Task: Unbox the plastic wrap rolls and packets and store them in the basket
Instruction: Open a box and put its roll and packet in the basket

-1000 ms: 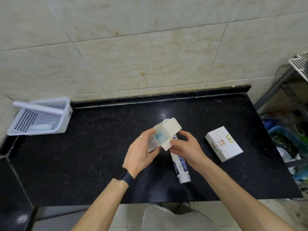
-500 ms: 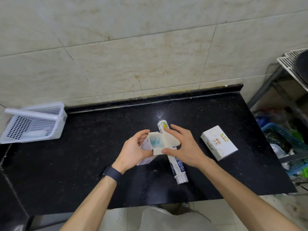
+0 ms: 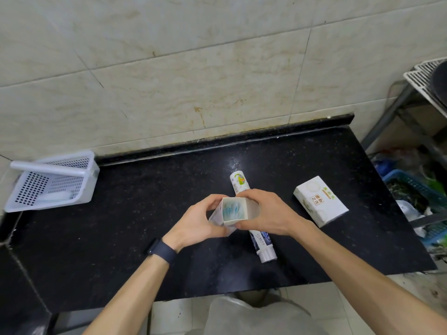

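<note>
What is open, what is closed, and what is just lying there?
Small box: open at the top, bluish packet showing inside, held by both hands.
Left hand: gripping the small box.
Right hand: gripping the small box.
White box: closed, lying on the counter.
Roll: lying flat on the counter.
Basket: tipped toward the wall, something white inside.

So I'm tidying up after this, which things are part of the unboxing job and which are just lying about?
Job: opened box in left hand and right hand; roll; closed box; basket.

Lying about: wire rack; blue crate.
</note>
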Motion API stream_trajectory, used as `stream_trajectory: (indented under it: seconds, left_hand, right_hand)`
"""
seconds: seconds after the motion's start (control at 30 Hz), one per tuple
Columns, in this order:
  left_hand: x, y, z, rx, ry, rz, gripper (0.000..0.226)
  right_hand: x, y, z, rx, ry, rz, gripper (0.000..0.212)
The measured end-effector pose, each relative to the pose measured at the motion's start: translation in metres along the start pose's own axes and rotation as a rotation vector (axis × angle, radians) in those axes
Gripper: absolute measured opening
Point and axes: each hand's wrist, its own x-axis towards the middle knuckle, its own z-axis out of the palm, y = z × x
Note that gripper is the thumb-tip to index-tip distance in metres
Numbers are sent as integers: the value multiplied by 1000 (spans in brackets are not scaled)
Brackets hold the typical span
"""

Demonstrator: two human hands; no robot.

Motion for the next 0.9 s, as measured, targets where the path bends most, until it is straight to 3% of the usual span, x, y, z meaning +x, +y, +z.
stream_trajectory:
  seconds: [0.1,0.17,0.3,0.43,0.53,0.9]
  left_hand:
    - [0,0,5,61,125,58,61]
    - [2,-3,7,109,219,77,61]
    - [6,-7,6,236,368,83,64]
    - [6,-6,7,300,449,141,66]
    - [7,0,10,324,496,214,64]
    - [18,-2,16,474,556,215,57]
  right_hand:
    - [-1,-1,-2,-119,22,-30,75]
    - [-3,-1,-4,-162,154,-58,85]
    - [-10,-9,-5,-20,472,-25,51]
    - [-14,-16,4,78,421,63,40]
    - [-14,-24,14,80,478,111,37]
    - [3,-49,24,-21,410,210,47]
